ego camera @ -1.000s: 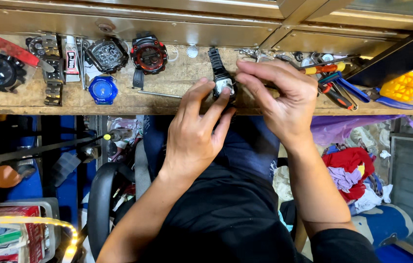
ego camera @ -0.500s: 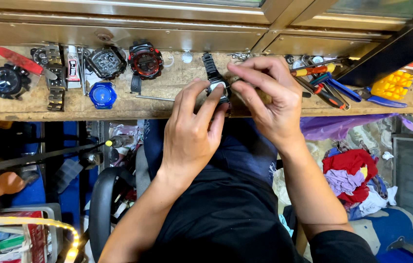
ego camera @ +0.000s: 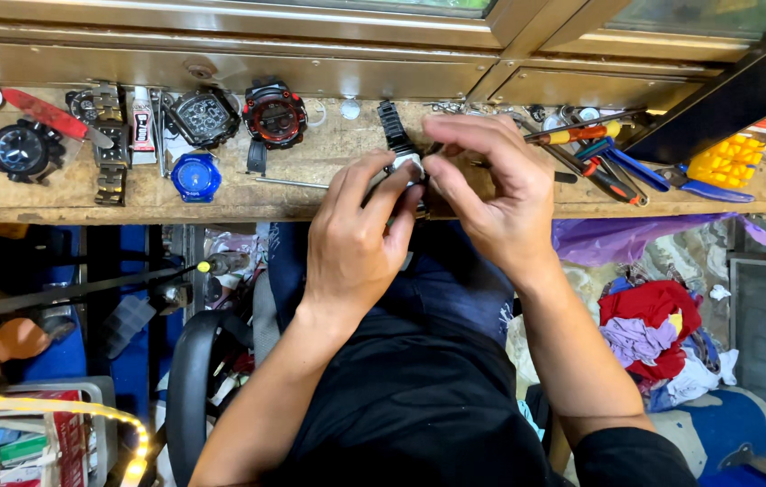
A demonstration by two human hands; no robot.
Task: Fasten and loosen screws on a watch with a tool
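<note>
Wooden bench (ego camera: 329, 194) running across the top third of the frame, worn and scratched, with a metal window frame behind it, and that's where we've got everything spread out.

Dead centre we're holding a small black watch (ego camera: 404, 162) right at the bench's front edge. Our left hand (ego camera: 356, 239) comes up from the lower middle and pinches the case from the left with thumb and fingers. Our right hand (ego camera: 491, 194) curls in from the right, fingertips closed on the same case, so both hands are together and clamped on the watch, practically touching each other. We honestly can't tell if the right fingers also hold a tiny tool; it's hidden.

The bit that matters: the watch's long axis runs away from us, the black strap (ego camera: 392, 122) pointing up toward the window and the case sitting at the near end between our fingertips. Neither hand is really closer; they meet on it from opposite sides.

Other stuff around: a red-and-black watch (ego camera: 275, 115) and a grey-black one (ego camera: 203, 117) upper left of centre, a blue watch case (ego camera: 195, 176) below them, and a bunch of screwdrivers (ego camera: 599, 153) just right of our right hand. The yellow parts box (ego camera: 726, 160) sits far right.
</note>
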